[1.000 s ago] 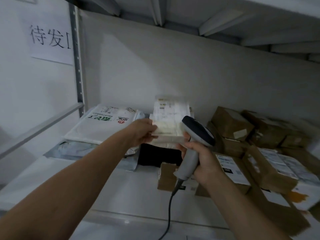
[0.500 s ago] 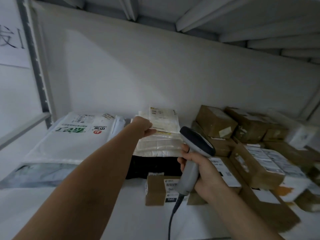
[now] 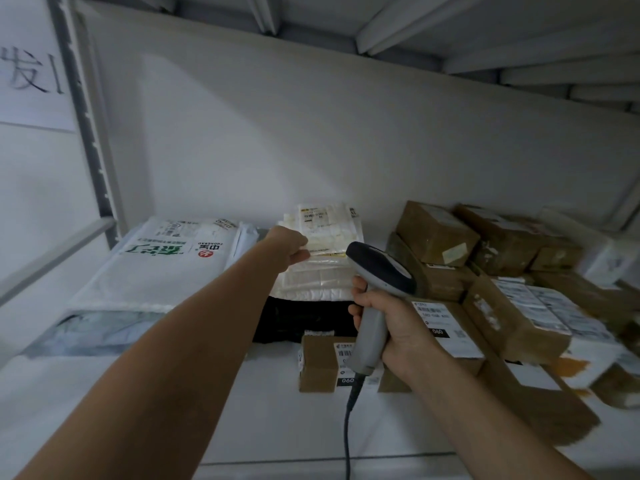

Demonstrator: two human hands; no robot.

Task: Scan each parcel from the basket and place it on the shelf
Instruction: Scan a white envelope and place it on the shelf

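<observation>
Centre frame, my left hand has laid the white parcel on the shelf stack, still pinching its edge; my right hand clutches the scanner.

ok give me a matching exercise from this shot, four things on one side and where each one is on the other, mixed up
Things:
1. barcode scanner
2. white padded parcel
3. black parcel
4. green-printed white mailer

Places:
A. lying at the left end of the shelf
B. held at its edge by the left hand, on top of the middle stack
C. gripped by the right hand
D. at the bottom of the middle stack

Pairs: 1-C, 2-B, 3-D, 4-A
</observation>
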